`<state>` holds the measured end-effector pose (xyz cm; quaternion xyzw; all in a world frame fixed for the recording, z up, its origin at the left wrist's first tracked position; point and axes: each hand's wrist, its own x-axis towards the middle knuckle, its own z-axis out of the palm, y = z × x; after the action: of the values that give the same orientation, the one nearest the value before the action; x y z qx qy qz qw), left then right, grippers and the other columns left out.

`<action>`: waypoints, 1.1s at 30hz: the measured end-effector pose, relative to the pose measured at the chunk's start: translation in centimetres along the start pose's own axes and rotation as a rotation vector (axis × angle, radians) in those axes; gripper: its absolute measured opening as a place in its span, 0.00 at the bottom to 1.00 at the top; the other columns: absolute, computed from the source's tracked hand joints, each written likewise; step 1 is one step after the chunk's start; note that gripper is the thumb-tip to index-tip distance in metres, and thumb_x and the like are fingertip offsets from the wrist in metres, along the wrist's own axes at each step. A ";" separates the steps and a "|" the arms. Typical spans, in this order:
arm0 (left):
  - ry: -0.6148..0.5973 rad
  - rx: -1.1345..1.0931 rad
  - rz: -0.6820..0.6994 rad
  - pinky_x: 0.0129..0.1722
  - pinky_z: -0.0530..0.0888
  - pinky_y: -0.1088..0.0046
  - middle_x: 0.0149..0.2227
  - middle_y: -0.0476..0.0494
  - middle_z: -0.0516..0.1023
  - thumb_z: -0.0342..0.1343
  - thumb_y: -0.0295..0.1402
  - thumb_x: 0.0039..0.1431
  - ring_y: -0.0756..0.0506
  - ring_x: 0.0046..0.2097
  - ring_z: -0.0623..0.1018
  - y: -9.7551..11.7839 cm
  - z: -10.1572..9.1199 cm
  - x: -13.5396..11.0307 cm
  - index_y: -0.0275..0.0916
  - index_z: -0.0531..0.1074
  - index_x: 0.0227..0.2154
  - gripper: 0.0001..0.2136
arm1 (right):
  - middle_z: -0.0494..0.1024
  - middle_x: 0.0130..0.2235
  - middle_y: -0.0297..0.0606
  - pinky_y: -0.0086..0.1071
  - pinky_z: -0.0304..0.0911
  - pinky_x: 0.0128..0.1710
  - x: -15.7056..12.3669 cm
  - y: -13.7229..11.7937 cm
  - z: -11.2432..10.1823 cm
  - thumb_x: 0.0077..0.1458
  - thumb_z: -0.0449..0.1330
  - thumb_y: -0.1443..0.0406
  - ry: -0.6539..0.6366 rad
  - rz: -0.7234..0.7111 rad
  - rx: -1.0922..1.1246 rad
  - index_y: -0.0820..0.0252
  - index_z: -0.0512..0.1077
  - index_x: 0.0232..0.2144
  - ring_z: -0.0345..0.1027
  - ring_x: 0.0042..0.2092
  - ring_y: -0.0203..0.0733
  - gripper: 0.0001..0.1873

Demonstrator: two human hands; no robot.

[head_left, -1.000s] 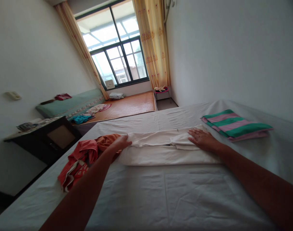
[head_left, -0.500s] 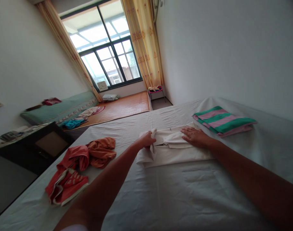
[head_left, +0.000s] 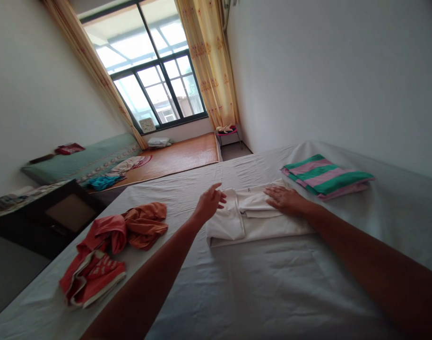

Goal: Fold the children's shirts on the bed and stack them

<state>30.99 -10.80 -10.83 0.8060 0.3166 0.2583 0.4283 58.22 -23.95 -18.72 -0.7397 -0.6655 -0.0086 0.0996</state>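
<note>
A white garment (head_left: 258, 231), partly folded, lies flat on the bed's pale sheet (head_left: 244, 288); its exact kind I cannot make out. Its left end is turned over toward the middle. Just above that end hovers my left hand (head_left: 211, 203), open, fingers apart and holding nothing. My right hand (head_left: 285, 199) rests flat and open on the right part of the garment. Beyond my right hand lies a folded green and pink striped cloth (head_left: 327, 177).
On the left of the bed lie crumpled red shorts (head_left: 95, 278) and an orange-brown cloth (head_left: 147, 226). A dark cabinet (head_left: 70, 212) stands beside the bed at left. Farther off are a brown mat-covered bed (head_left: 187, 151) and a small stool (head_left: 228, 131) by the curtain.
My left hand has let go of the garment's left end and lifted off it. That end now lies folded over flat. My right hand stays on the cloth.
</note>
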 end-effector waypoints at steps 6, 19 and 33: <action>-0.252 0.478 0.272 0.62 0.57 0.57 0.62 0.38 0.60 0.56 0.38 0.54 0.38 0.63 0.58 -1.5 -3.8 -6.7 0.40 0.59 0.60 0.30 | 0.61 0.63 0.40 0.45 0.48 0.61 0.1 0.2 0.3 0.61 0.41 0.51 0.018 -0.010 0.008 0.56 0.60 0.61 0.50 0.64 0.48 0.31; -0.371 0.625 0.281 0.65 0.46 0.53 0.68 0.44 0.45 0.50 0.20 0.46 0.40 0.68 0.43 -5.3 -3.2 -9.2 0.44 0.54 0.63 0.37 | 0.62 0.62 0.41 0.45 0.49 0.61 -0.1 -0.1 0.5 0.61 0.41 0.52 0.045 -0.011 -0.025 0.57 0.61 0.60 0.52 0.63 0.47 0.30; -0.304 0.693 0.357 0.64 0.47 0.56 0.66 0.48 0.52 0.44 0.44 0.64 0.42 0.67 0.49 -5.8 -1.0 -5.8 0.52 0.58 0.60 0.22 | 0.63 0.62 0.41 0.45 0.50 0.61 0.1 0.2 0.3 0.60 0.42 0.51 0.057 -0.034 0.018 0.55 0.62 0.59 0.54 0.62 0.48 0.30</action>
<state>24.77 -12.04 -16.16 0.9736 0.1733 0.0848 0.1223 58.36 -23.86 -18.98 -0.7269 -0.6747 -0.0253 0.1253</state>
